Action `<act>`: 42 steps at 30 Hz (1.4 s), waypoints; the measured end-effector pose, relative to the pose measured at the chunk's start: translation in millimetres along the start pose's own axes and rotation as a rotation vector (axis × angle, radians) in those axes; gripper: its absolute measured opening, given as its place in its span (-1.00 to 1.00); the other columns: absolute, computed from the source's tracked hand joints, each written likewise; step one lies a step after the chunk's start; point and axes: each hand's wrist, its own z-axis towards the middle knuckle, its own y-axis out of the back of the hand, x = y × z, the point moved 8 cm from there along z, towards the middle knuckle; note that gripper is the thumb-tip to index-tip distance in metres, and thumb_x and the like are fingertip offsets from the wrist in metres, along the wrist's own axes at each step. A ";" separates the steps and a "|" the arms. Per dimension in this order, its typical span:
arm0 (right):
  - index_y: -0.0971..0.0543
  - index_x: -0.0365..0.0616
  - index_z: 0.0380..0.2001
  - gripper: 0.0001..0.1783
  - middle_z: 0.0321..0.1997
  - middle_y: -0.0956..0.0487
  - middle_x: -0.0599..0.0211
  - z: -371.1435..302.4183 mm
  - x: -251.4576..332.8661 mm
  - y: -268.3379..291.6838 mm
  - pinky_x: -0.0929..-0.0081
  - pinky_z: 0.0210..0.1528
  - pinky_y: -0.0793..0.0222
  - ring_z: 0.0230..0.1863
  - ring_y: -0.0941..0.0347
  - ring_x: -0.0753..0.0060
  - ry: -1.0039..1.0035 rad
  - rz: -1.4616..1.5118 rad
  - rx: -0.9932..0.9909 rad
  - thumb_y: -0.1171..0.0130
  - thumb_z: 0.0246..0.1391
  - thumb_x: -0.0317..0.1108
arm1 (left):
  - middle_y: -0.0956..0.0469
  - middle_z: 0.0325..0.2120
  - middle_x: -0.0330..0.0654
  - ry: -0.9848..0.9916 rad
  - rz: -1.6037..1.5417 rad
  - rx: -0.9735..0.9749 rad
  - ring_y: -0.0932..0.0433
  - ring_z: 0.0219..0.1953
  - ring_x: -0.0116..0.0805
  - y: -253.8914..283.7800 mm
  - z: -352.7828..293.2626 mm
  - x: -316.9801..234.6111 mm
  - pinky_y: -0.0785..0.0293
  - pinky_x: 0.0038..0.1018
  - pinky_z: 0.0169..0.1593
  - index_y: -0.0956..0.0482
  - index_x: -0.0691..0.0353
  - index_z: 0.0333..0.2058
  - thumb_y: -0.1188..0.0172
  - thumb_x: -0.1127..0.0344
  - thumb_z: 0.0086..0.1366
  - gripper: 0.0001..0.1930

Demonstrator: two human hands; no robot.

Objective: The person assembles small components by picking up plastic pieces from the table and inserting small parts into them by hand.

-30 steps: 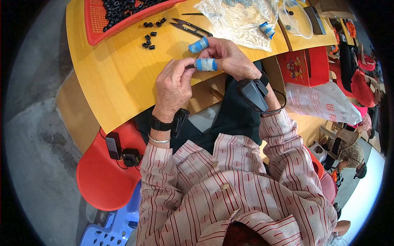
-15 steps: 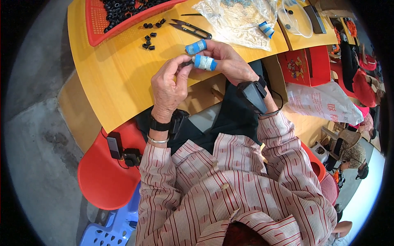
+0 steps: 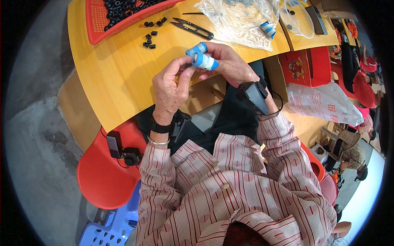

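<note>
Fingers of left hand [image 3: 172, 87] nearly together, just beside right hand [image 3: 233, 65]; cannot tell of anything small held between. Fingers on the right slightly parted, grip hidden, bearing two blue-and-white wraps [image 3: 206, 62]. Best to pinch lightly, keeping both steady. Beyond the fingers on the tabletop [image 3: 98, 74]: one pair of snips [image 3: 192, 28]; leftward, about nine loose black rings [image 3: 149, 41], one red basket [image 3: 95, 25]; rightward, one spare wrap [image 3: 268, 30].

On the right hand [image 3: 232, 67], the wrapped thumb [image 3: 206, 62], level at first, now slants with its tip raised; the gap to the wrapped forefinger [image 3: 196, 49] closes, the wraps overlapping in view; fingertips [image 3: 208, 75] emerge below; the dark piece formerly visible at the left hand [image 3: 170, 84] no longer shows.
</note>
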 end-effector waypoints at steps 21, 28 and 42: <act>-0.49 -0.14 -0.06 -0.65 -0.14 -0.53 0.44 -3.4 -5.7 2.6 0.78 -0.38 -0.38 -0.29 -0.43 0.70 0.052 0.321 -0.022 -0.18 0.04 -0.41 | -0.59 -0.40 -0.06 0.013 0.129 -0.038 -0.60 -0.37 -0.27 -0.8 -1.1 -22.9 -0.49 -0.48 -0.30 -0.43 0.25 -0.19 -0.20 0.51 0.11 -0.74; -0.49 -0.21 -0.05 -0.65 -0.19 -0.54 0.44 -3.6 -7.0 -2.9 0.83 -0.50 -0.20 -0.29 -0.40 0.73 0.034 0.444 0.046 -0.14 0.06 -0.40 | -0.59 -0.42 -0.07 -0.021 0.182 -0.073 -0.61 -0.36 -0.25 1.3 -1.2 -32.1 -0.49 -0.47 -0.30 -0.43 0.25 -0.21 -0.19 0.51 0.12 -0.76; -0.47 -0.18 -0.03 -0.62 -0.11 -0.54 0.49 -3.1 -8.6 4.8 0.91 -0.59 -0.10 -0.34 -0.38 0.84 0.025 0.265 -0.043 -0.17 0.04 -0.39 | -0.54 -0.47 -0.09 -0.242 0.362 -0.089 -0.53 -0.45 -0.11 -2.0 -4.4 -38.8 -0.45 -0.38 -0.37 -0.46 0.27 -0.30 -0.20 0.56 0.05 -0.80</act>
